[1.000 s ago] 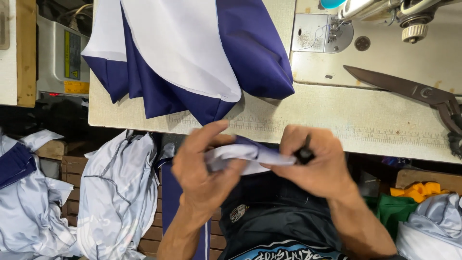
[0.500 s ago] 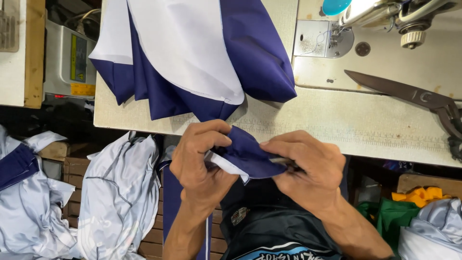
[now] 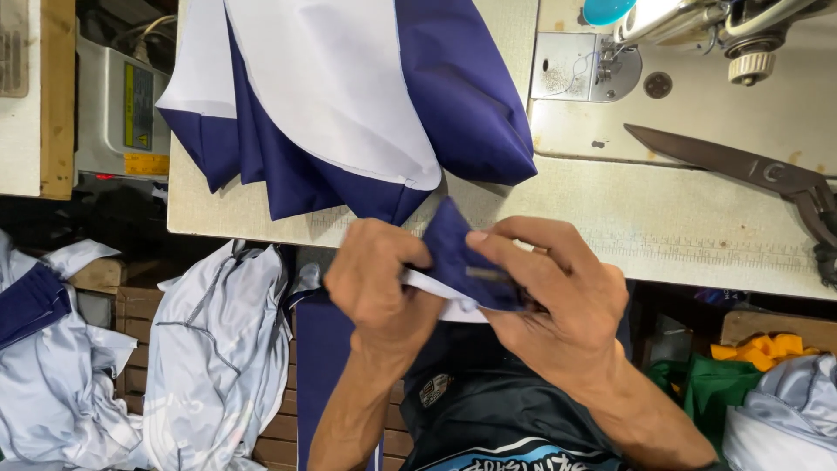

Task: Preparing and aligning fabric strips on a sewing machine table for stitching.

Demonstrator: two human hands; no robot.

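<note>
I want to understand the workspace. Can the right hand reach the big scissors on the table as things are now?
Probably yes, but not at once. The scissors lie uncovered on the table, to the right of the right hand, with nothing between. However, that hand and the left hand both grip the small navy and white fabric piece.

bare forearms, no sleeves visible; dark shirt with light blue-and-white printed band at chest.

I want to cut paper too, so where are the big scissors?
In the head view the big scissors lie at the right of the sewing table, just below the sewing machine, apart from both hands.
</note>
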